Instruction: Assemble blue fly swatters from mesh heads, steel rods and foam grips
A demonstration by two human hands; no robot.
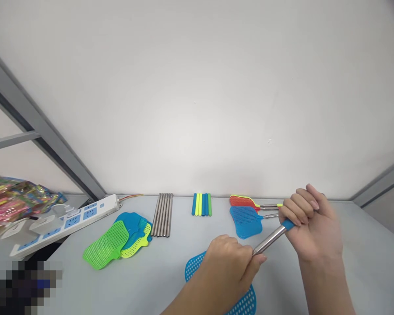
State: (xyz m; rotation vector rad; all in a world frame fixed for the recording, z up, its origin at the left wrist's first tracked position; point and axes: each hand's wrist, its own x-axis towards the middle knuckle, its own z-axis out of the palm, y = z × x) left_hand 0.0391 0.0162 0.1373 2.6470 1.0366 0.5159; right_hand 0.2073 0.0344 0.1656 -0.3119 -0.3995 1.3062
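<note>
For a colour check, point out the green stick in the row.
The rightmost stick in that row: it alone is green, the others being blue or yellow.

Bright, even light — soft glow on the wall (pixel 184 109), faint shadow low down. Glint along the held metal tube (pixel 270 239). Wide-angle stretch at edges, top-right corner dark — lower-left pixelated.
</note>
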